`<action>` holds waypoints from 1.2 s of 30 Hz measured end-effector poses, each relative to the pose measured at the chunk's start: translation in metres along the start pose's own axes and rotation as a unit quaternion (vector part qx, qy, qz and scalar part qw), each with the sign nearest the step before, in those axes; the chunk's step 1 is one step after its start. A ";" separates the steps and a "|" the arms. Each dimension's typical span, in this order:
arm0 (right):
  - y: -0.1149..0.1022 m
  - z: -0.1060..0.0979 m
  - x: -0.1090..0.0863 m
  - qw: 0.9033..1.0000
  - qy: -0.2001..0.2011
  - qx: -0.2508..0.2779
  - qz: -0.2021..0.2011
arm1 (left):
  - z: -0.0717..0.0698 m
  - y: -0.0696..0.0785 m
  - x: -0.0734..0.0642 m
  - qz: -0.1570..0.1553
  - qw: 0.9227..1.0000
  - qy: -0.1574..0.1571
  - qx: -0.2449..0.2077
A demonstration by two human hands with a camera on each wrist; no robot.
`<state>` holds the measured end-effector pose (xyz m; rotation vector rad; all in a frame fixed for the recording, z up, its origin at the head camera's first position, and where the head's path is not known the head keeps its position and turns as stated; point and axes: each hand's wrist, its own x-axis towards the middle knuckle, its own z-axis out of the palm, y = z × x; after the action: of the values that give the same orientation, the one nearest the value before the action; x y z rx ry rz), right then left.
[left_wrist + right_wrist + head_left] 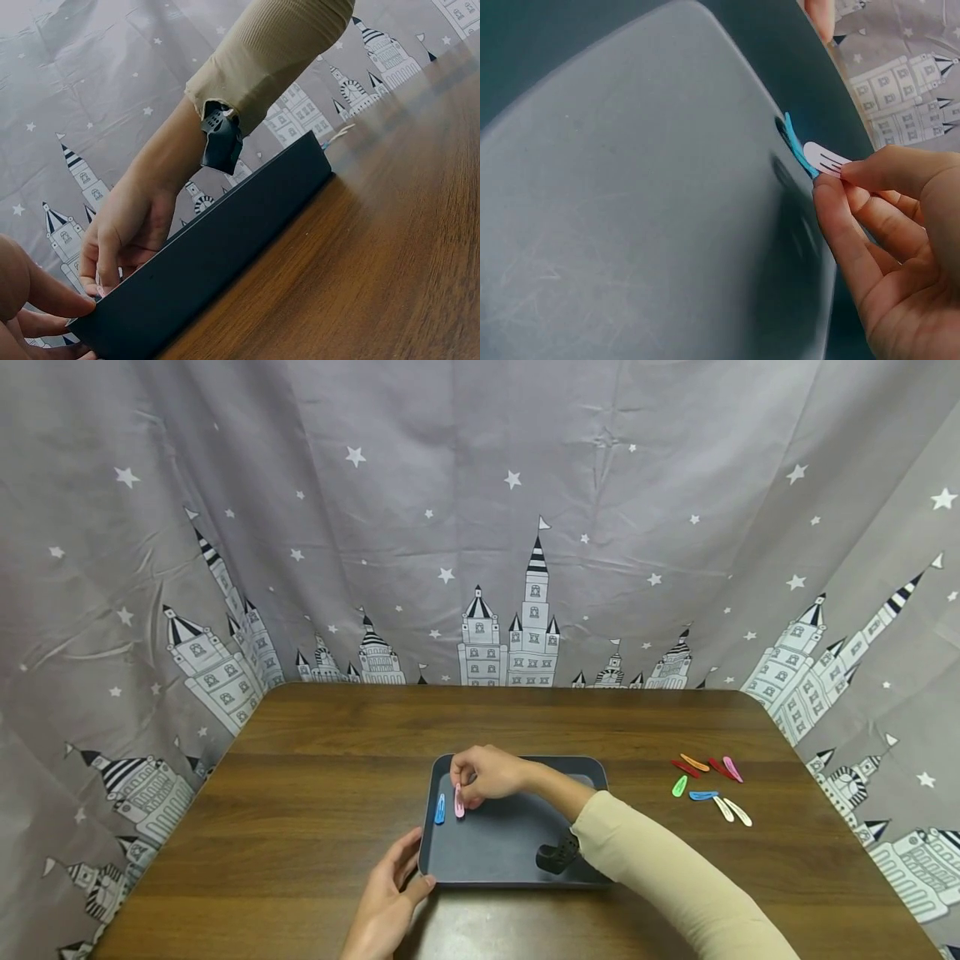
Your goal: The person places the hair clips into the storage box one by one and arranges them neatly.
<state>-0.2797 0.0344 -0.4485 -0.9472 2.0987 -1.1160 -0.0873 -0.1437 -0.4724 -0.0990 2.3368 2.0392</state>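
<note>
My right hand (487,774) pinches a pink snap hair clip (459,802) between thumb and fingertips, over the left part of a dark grey tray (517,887). A blue hair clip (439,808) is in the tray just left of it, near the left wall. In the right wrist view the held clip (825,159) looks pale pink and overlaps the blue clip (799,148). My left hand (386,893) grips the tray's near left corner, its thumb at the rim and its fingers along the outer side, as the left wrist view shows.
Right of the tray, several loose hair clips lie on the wooden table (300,827), among them a green clip (679,786), an orange clip (694,762) and a blue clip (703,795). A grey castle-print curtain (480,485) hangs behind the table.
</note>
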 end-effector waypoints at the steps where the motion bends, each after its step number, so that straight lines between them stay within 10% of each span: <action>1: 0.000 0.001 0.000 1.000 -0.001 -0.001 0.000 | 0.000 0.000 0.000 -0.001 1.000 0.000 0.000; 36: 0.001 0.013 0.012 0.988 0.013 -0.151 -0.005 | -0.001 0.000 0.001 -0.005 1.000 -0.004 -0.008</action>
<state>-0.2779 0.0195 -0.4578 -1.0853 2.3301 -0.8307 -0.0879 -0.1445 -0.4724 -0.1032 2.3116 2.0491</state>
